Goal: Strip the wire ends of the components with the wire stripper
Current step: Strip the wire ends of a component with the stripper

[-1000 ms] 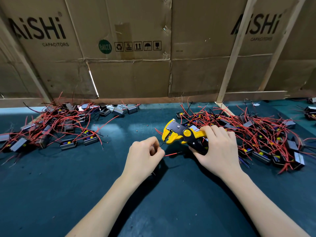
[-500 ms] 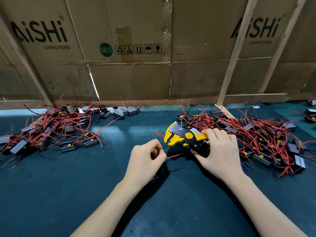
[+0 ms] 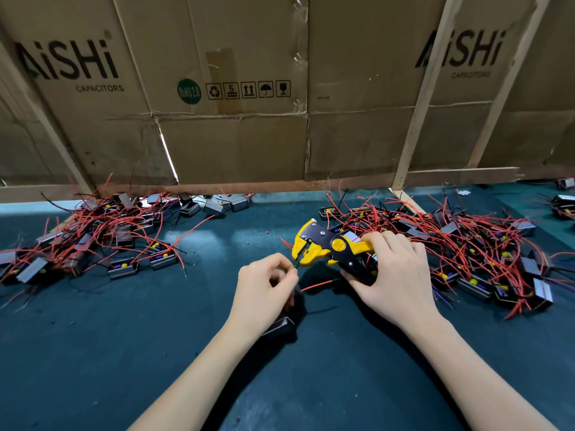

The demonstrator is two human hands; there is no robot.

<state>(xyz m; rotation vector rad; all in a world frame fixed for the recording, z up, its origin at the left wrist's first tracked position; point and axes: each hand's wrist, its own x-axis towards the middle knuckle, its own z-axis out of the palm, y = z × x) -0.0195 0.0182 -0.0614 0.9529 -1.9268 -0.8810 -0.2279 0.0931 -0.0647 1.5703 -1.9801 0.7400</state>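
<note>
I see right hand [image 3: 401, 275] gripping the wire stripper [image 3: 329, 248] handles, just left of right component pile [image 3: 466, 244]; left hand [image 3: 264, 287] pinches a black wire at its head, component [image 3: 280, 326] underneath.

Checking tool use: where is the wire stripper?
Head view, centre-right: the wire stripper is gripped by the right hand, beside the right pile of components.
</note>
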